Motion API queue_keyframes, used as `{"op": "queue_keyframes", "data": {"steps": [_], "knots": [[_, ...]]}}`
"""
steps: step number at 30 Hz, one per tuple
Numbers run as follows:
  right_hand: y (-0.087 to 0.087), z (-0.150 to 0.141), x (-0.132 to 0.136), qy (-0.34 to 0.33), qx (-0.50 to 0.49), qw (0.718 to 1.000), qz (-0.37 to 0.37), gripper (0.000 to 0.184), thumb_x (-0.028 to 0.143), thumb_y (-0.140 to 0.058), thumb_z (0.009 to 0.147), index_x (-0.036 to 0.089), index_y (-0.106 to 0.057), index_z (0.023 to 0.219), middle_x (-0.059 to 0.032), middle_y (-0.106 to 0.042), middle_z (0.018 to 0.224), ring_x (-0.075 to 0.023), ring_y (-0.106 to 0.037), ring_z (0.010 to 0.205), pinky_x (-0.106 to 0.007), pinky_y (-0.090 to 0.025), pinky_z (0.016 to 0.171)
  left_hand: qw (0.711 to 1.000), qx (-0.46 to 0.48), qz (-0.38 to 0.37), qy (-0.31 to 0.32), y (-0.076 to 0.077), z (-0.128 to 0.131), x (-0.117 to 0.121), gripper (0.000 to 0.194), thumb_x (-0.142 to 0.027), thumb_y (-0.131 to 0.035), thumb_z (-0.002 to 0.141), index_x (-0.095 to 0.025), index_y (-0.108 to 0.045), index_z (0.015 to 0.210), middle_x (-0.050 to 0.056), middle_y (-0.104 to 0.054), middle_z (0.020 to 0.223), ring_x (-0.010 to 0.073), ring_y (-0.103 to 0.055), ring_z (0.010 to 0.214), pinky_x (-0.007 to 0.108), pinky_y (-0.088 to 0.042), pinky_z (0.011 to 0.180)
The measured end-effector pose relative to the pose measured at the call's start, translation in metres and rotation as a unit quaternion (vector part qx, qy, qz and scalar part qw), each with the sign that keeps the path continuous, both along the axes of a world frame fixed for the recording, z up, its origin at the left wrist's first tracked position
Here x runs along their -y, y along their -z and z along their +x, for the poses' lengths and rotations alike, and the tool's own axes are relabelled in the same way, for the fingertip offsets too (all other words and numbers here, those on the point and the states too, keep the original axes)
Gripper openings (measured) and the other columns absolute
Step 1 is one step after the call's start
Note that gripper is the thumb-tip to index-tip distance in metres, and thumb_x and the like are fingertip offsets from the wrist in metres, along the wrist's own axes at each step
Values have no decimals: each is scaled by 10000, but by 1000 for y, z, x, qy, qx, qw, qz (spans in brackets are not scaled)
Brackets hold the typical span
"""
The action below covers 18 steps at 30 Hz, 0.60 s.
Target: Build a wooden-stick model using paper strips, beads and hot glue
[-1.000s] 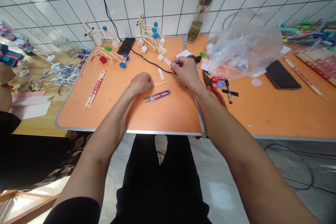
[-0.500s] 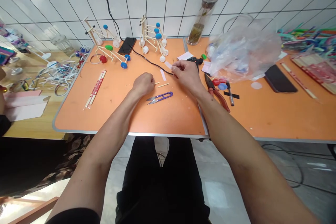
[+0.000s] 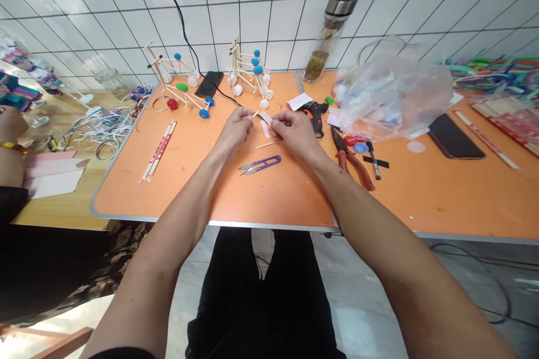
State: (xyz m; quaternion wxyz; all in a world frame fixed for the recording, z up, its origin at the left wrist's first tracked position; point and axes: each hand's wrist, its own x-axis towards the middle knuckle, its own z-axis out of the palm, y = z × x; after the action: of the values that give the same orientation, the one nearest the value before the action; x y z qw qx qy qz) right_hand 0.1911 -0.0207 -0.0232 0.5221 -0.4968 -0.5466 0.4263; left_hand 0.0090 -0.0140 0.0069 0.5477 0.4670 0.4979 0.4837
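My left hand (image 3: 236,128) is closed in a pinch on a short wooden stick (image 3: 256,114), whose pale tip sticks out past the fingertips. Facing it, my right hand (image 3: 289,129) pinches the end of a small pale pink paper strip (image 3: 266,117). Stick and strip are close together; whether they touch I cannot tell. A second paper strip (image 3: 265,130) lies on the table between my hands. Below them lie another short stick (image 3: 264,146) and purple thread snips (image 3: 261,165).
Two stick models with coloured balls (image 3: 182,87) stand at the back, beside a phone (image 3: 209,84). To the right are a black glue gun (image 3: 316,115), pliers (image 3: 351,160), a plastic bag (image 3: 391,95) and a glass bottle (image 3: 324,45). Another person's arm (image 3: 10,129) is at the far left.
My left hand has lifted the short stick off the table and moved up toward the right hand. The right hand, still holding its paper strip, has come slightly lower. The view has shifted a little.
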Motion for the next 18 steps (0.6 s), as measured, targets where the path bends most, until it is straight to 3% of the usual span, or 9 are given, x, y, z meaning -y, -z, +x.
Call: {"op": "queue_keyframes", "data": {"steps": [4, 8, 14, 18], "knots": [[-2, -2, 4, -12, -14, 1000, -6, 158, 139, -778, 938, 223, -732, 812, 5, -720, 708, -137, -630, 632, -279, -523, 639, 1000, 15, -3, 18, 0, 1, 2, 115, -121, -722, 1036, -229, -701, 1001, -77, -454, 625, 95, -335, 510, 228, -204, 517], [-2, -3, 4, -14, -21, 1000, -13, 143, 177, -845, 934, 221, -746, 840, -6, -739, 738, -138, -639, 654, -261, -527, 613, 999, 16, 25, 34, 4, 1, 1, 133, -115, -790, 1011, -215, -715, 965, -81, -466, 616, 82, -354, 508, 213, -247, 505], [-1, -5, 4, -11, -21, 999, -28, 155, 166, -877, 946, 224, -756, 868, -14, -743, 754, -142, -643, 668, -260, -522, 601, 997, -10, 51, 49, 9, -1, -4, 205, -41, -625, 1079, -182, -719, 963, -85, -494, 582, 79, -364, 474, 210, -280, 482], [-1, -5, 4, -22, -17, 999, -17, 168, 220, -903, 954, 235, -759, 869, -19, -760, 785, -164, -682, 718, -287, -557, 650, 997, -11, 52, 54, 9, 0, -2, 227, -41, -602, 1094, -182, -718, 960, -83, -494, 571, 81, -363, 462, 218, -278, 482]]}}
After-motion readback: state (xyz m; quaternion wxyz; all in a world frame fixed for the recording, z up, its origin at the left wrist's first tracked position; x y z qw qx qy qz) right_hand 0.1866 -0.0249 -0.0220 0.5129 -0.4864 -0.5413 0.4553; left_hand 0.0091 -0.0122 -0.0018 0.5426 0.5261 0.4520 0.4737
